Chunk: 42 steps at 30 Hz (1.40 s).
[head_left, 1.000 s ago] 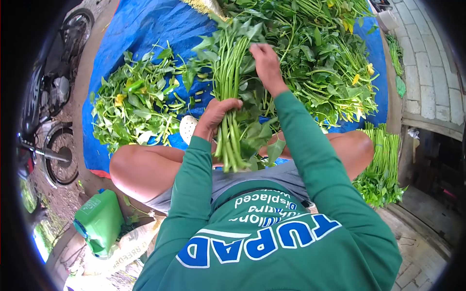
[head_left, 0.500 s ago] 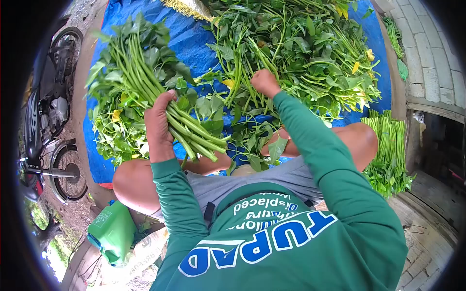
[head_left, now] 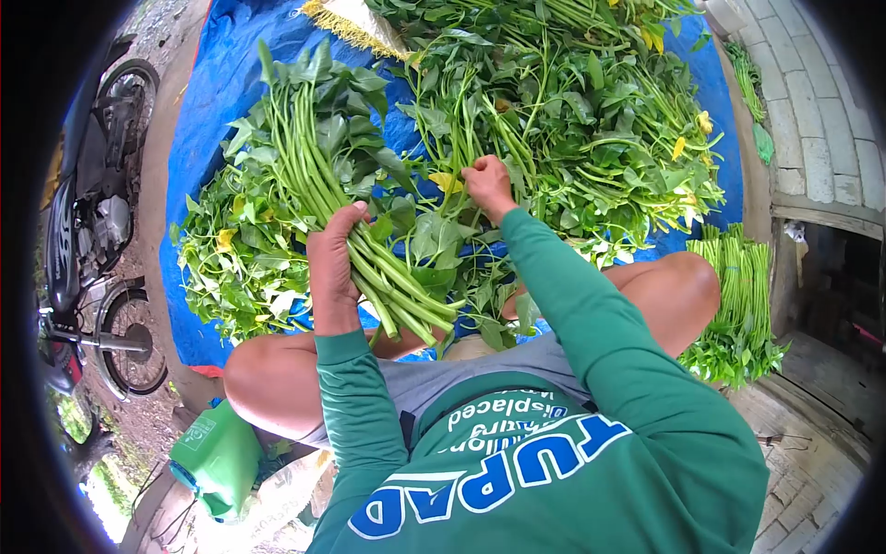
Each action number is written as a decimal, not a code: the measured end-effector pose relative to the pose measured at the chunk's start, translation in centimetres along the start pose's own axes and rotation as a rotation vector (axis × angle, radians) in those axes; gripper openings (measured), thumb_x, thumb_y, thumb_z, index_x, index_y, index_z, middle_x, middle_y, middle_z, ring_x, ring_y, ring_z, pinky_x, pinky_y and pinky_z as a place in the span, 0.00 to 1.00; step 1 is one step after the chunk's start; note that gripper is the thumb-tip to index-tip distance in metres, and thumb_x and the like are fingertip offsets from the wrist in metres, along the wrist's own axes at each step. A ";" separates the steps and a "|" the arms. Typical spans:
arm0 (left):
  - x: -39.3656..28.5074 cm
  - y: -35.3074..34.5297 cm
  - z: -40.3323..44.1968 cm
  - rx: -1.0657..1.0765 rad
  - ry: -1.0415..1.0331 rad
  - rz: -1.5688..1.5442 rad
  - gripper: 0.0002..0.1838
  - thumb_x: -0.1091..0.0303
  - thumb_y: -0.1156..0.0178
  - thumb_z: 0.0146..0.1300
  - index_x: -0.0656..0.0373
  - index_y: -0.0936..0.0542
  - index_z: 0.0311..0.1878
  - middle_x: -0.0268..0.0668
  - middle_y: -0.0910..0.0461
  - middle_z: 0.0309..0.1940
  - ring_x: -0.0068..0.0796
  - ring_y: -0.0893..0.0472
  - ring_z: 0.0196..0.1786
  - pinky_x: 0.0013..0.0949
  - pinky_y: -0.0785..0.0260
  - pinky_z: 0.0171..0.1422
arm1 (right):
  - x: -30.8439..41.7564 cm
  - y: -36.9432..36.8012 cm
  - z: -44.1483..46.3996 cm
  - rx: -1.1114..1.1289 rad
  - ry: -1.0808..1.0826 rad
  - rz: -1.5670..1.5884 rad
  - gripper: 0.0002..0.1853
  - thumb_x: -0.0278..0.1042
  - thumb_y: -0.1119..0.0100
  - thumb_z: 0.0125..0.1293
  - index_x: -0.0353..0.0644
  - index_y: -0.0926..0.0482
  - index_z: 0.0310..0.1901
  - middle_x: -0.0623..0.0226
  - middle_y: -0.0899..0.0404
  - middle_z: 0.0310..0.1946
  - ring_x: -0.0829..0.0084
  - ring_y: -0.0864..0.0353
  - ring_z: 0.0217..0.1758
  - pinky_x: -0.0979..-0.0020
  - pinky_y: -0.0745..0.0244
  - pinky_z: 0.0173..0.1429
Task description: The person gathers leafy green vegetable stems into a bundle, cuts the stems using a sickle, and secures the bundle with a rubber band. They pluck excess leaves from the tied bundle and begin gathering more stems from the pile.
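Observation:
My left hand [head_left: 337, 263] is wrapped round the lower stems of a thick bunch of water spinach [head_left: 309, 157]. Its leaves point up and away, and the cut stem ends stick out below my palm. My right hand [head_left: 491, 187] is closed, fingers pinched on a water spinach stem at the near edge of the large loose pile of water spinach [head_left: 572, 120]; the fingertips partly hide it. Loose leafy trimmings [head_left: 240, 268] lie under and left of the held bunch.
A blue tarp [head_left: 249, 55] lies under the greens. Tied bundles of stems [head_left: 734, 295] sit by my right knee. A green jug [head_left: 221, 452] stands behind my left knee, and a motorcycle [head_left: 101, 222] is at far left. A yellow-fringed sack [head_left: 355, 28] lies at the top.
My left hand and the bunch have moved right and closer to my body. My right hand has moved slightly down and left, along the pile's near edge.

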<state>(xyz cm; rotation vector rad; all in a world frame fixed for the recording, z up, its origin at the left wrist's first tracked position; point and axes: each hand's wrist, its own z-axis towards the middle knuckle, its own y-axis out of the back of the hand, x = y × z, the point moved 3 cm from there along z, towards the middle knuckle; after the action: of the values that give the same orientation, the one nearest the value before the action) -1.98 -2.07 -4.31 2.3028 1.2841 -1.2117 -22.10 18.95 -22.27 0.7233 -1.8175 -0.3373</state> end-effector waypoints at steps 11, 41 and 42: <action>0.9 -3.3 -0.4 0.134 0.023 -0.021 0.12 0.63 0.23 0.64 0.62 0.12 0.36 0.34 0.15 0.28 0.25 0.19 0.25 0.31 0.26 0.30 | 9.0 21.1 -4.5 0.348 -0.016 0.356 0.14 0.35 0.27 0.74 0.46 0.11 0.59 0.81 0.13 0.43 0.89 0.19 0.40 0.79 0.24 0.41; 11.0 -6.6 1.9 0.334 0.063 -0.044 0.12 0.60 0.23 0.63 0.59 0.12 0.35 0.32 0.15 0.29 0.24 0.19 0.27 0.32 0.26 0.34 | 11.7 23.8 -10.3 0.068 0.347 -0.090 0.34 0.26 0.43 0.80 0.59 0.31 0.84 0.64 0.13 0.48 0.79 0.15 0.39 0.72 0.15 0.38; 11.8 -6.8 2.1 0.340 0.091 -0.068 0.13 0.60 0.22 0.63 0.60 0.12 0.37 0.33 0.14 0.30 0.25 0.18 0.28 0.32 0.26 0.35 | 12.0 24.0 -10.3 0.025 0.373 -0.128 0.32 0.26 0.43 0.80 0.55 0.29 0.83 0.64 0.12 0.46 0.78 0.15 0.39 0.72 0.15 0.38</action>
<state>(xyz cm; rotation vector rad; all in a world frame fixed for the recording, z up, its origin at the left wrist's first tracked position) -5.30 7.74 -13.37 2.5933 1.2791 -1.4616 -22.67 31.20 3.70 0.8606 -1.4290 -0.2436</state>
